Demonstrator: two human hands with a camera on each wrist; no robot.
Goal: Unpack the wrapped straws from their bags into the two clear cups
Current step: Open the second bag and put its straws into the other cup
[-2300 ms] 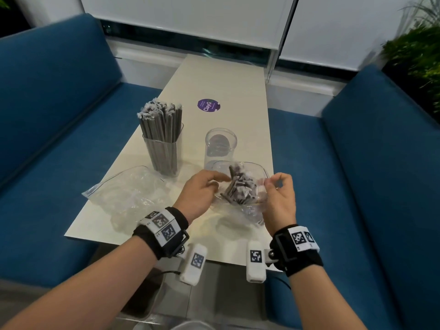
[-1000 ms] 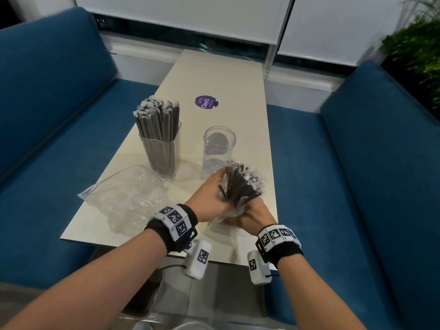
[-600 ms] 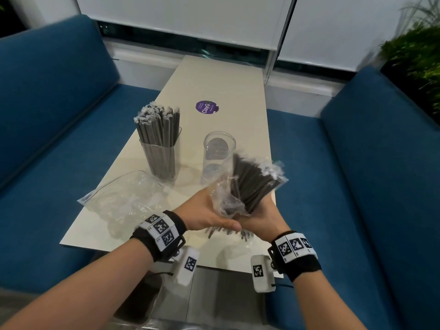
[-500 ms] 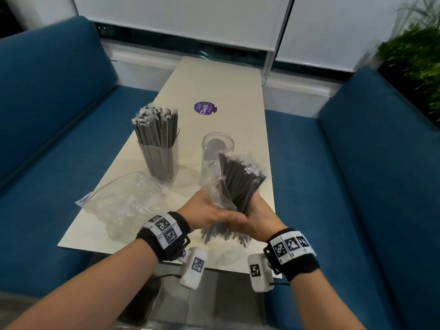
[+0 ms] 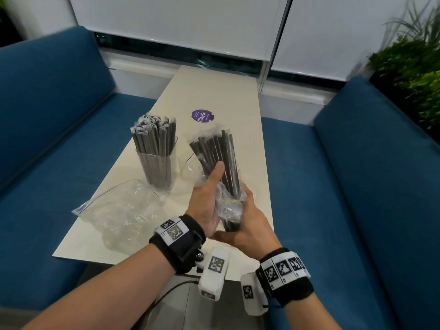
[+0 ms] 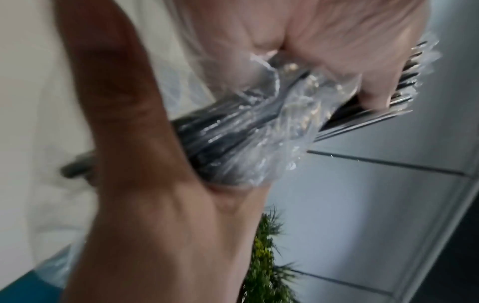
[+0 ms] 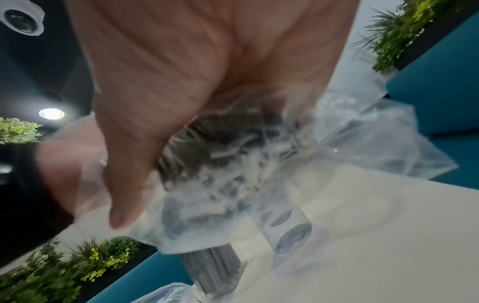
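Above the table's near end I hold a bundle of dark wrapped straws (image 5: 219, 156) tilted a little to the left, tops up. A clear bag (image 5: 229, 203) is bunched round its lower half. My left hand (image 5: 209, 198) grips bag and bundle from the left, thumb lying up along the straws. My right hand (image 5: 250, 227) grips the bundle's bottom end. The left cup (image 5: 158, 167) is packed with straws. The empty cup (image 5: 187, 169) shows only partly behind the bundle. The right wrist view shows the empty cup (image 7: 290, 231) beside the full cup (image 7: 215, 266).
An empty crumpled bag (image 5: 121, 208) lies on the pale table (image 5: 238, 96) near its front left corner. A purple sticker (image 5: 202, 115) sits farther back. Blue sofas (image 5: 357, 186) flank the table on both sides, and plants (image 5: 414, 67) stand at the right.
The bag has slid down the bundle, baring the upper straws. Both hands have swung the bundle from leaning right to nearly upright, in front of the empty cup.
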